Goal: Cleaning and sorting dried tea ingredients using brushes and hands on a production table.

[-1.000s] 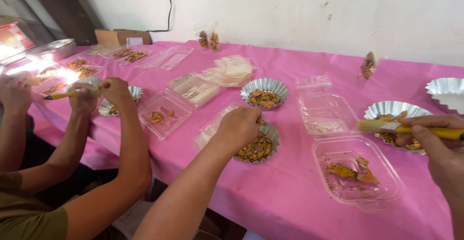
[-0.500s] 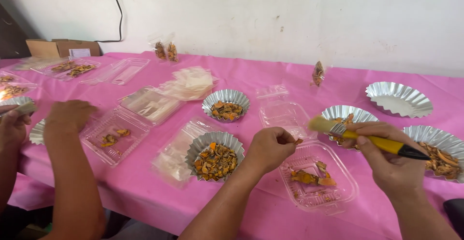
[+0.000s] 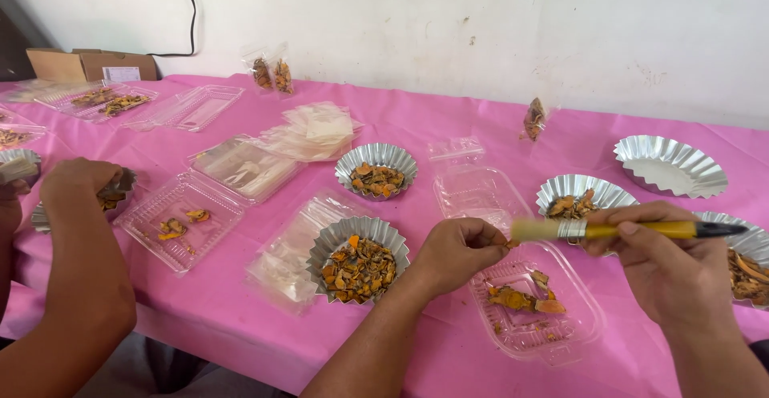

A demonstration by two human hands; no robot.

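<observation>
My left hand (image 3: 458,251) pinches a small orange dried piece at its fingertips, just above an open clear plastic clamshell box (image 3: 535,311) that holds a few orange pieces. My right hand (image 3: 658,263) grips a yellow-handled paintbrush (image 3: 621,229), held level with its pale bristles pointing left and almost touching the pinched piece. A fluted foil cup (image 3: 357,250) full of orange dried pieces stands to the left of my left hand.
Another person's arm (image 3: 80,262) and hand rest at the left by a clamshell box (image 3: 181,220). More foil cups (image 3: 376,170) (image 3: 670,165), stacked clear packs (image 3: 243,166), small filled bags (image 3: 534,118) and a cardboard box (image 3: 80,65) sit on the pink tablecloth (image 3: 416,122).
The view has swung right. My left hand has lifted from the foil cup to the brush tip with a piece pinched. My right hand has brought the brush level and leftward.
</observation>
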